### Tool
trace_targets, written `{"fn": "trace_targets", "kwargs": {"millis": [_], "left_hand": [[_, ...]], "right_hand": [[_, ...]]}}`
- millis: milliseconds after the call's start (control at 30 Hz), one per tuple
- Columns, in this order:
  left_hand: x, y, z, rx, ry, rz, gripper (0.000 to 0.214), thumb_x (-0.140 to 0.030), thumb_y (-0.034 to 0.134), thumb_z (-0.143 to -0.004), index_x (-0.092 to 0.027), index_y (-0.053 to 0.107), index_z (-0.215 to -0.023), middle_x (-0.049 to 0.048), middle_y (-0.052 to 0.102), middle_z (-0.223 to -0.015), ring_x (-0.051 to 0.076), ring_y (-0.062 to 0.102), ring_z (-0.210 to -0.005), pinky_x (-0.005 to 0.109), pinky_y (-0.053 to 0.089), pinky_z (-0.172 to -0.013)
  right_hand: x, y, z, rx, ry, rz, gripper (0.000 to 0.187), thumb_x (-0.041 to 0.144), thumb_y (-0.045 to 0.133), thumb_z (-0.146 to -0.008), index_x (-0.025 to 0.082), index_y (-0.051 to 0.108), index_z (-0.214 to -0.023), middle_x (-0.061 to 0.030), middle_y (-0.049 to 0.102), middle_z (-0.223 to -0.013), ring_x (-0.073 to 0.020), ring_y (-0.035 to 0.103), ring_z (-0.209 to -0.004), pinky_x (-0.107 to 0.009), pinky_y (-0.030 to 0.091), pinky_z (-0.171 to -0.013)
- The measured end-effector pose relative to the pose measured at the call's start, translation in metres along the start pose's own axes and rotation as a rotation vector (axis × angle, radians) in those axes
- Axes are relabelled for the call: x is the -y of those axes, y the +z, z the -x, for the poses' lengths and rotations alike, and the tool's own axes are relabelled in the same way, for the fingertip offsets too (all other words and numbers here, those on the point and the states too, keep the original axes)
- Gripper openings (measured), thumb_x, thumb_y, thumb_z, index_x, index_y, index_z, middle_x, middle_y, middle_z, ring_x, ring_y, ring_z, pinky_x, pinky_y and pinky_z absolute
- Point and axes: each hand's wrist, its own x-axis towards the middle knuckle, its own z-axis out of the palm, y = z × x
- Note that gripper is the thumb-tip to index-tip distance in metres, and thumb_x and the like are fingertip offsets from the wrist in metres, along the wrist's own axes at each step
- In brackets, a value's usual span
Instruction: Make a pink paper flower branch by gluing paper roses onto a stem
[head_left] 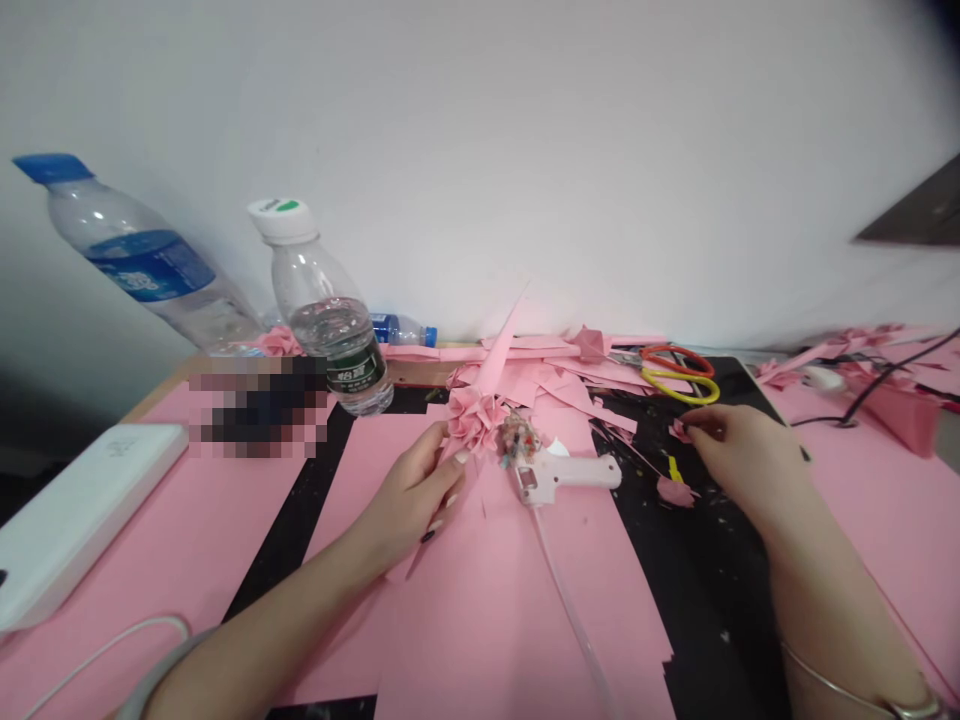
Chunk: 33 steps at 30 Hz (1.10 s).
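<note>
My left hand [424, 490] is closed around a pink folded-paper flower [474, 418], with a long pointed pink paper cone [499, 355] rising behind its petals. Right of that flower lies a white glue gun [562, 475], its nozzle end crusted with dried glue and scraps. Over the black board, my right hand [739, 455] pinches a small pink paper piece [679, 431] between thumb and fingertips. Just below it sits a small pink paper rose [677, 491] beside a yellow piece [673, 468]. Scissors [679, 375] with red and yellow handles lie beyond my right hand.
Pink paper sheets [480, 620] cover much of the black board [712, 580]. Two bottles, one white-capped [330, 310] and one blue-capped [150, 260], stand at the back left. A white power bank [82, 520] lies left. Paper scraps [525, 385] line the wall.
</note>
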Motion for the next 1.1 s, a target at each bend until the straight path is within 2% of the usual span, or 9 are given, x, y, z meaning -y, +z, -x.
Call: {"fn": "trace_targets", "kwargs": {"millis": [100, 233, 333, 600, 767, 967, 1100], "left_hand": [[0.000, 0.000, -0.001, 0.000, -0.002, 0.000, 0.015, -0.038, 0.048, -0.095, -0.024, 0.045, -0.093, -0.0112, 0.035, -0.059, 0.005, 0.026, -0.043, 0.012, 0.024, -0.036], [0.000, 0.000, -0.002, -0.003, 0.004, 0.001, 0.016, -0.039, 0.048, -0.095, -0.024, 0.044, -0.091, -0.0112, 0.035, -0.059, 0.005, 0.025, -0.043, 0.013, 0.025, -0.036], [0.000, 0.000, -0.002, -0.006, 0.007, -0.005, 0.017, -0.039, 0.048, -0.095, -0.024, 0.043, -0.090, -0.0112, 0.036, -0.059, 0.005, 0.025, -0.043, 0.013, 0.025, -0.036], [0.001, -0.001, -0.001, -0.002, 0.005, -0.012, 0.016, -0.039, 0.048, -0.096, -0.024, 0.045, -0.093, -0.0111, 0.036, -0.060, 0.006, 0.026, -0.044, 0.013, 0.026, -0.037], [0.000, -0.002, 0.000, -0.001, 0.007, -0.010, 0.016, -0.039, 0.048, -0.096, -0.024, 0.045, -0.093, -0.0109, 0.035, -0.060, 0.006, 0.026, -0.044, 0.013, 0.026, -0.037], [-0.001, 0.000, -0.001, -0.001, -0.012, -0.020, 0.014, -0.037, 0.047, -0.096, -0.023, 0.045, -0.094, -0.0112, 0.034, -0.060, 0.006, 0.024, -0.044, 0.013, 0.026, -0.037], [-0.001, 0.000, -0.001, 0.002, -0.005, -0.020, 0.016, -0.039, 0.048, -0.096, -0.023, 0.045, -0.094, -0.0113, 0.034, -0.060, 0.006, 0.025, -0.044, 0.013, 0.026, -0.037]], "right_hand": [[-0.007, -0.003, -0.003, 0.045, 0.064, 0.016, 0.024, 0.019, 0.057, -0.077, 0.014, 0.078, -0.088, -0.0123, 0.076, -0.083, -0.0299, 0.069, -0.079, -0.034, 0.045, -0.064], [-0.012, -0.002, -0.005, 0.058, 0.125, 0.021, 0.025, 0.017, 0.057, -0.076, 0.015, 0.077, -0.091, -0.0110, 0.077, -0.090, -0.0291, 0.070, -0.085, -0.034, 0.046, -0.070], [-0.016, -0.001, -0.006, 0.057, 0.152, 0.017, 0.024, 0.017, 0.059, -0.073, 0.016, 0.076, -0.089, -0.0097, 0.077, -0.087, -0.0290, 0.070, -0.084, -0.034, 0.046, -0.070], [-0.019, -0.008, -0.004, 0.053, 0.098, 0.011, 0.028, 0.021, 0.055, -0.075, 0.015, 0.077, -0.091, -0.0147, 0.077, -0.084, -0.0311, 0.070, -0.081, -0.036, 0.046, -0.066], [-0.017, -0.005, -0.004, 0.011, 0.083, -0.024, 0.023, 0.021, 0.055, -0.074, 0.018, 0.075, -0.086, -0.0099, 0.078, -0.088, -0.0283, 0.070, -0.086, -0.034, 0.048, -0.071], [-0.021, 0.001, -0.007, 0.030, 0.096, 0.000, 0.028, 0.026, 0.056, -0.075, 0.018, 0.076, -0.093, -0.0091, 0.077, -0.088, -0.0286, 0.069, -0.085, -0.035, 0.045, -0.070], [-0.022, 0.005, -0.008, 0.015, 0.085, -0.027, 0.023, 0.026, 0.057, -0.075, 0.019, 0.075, -0.088, -0.0076, 0.077, -0.081, -0.0259, 0.069, -0.080, -0.032, 0.044, -0.065]]}}
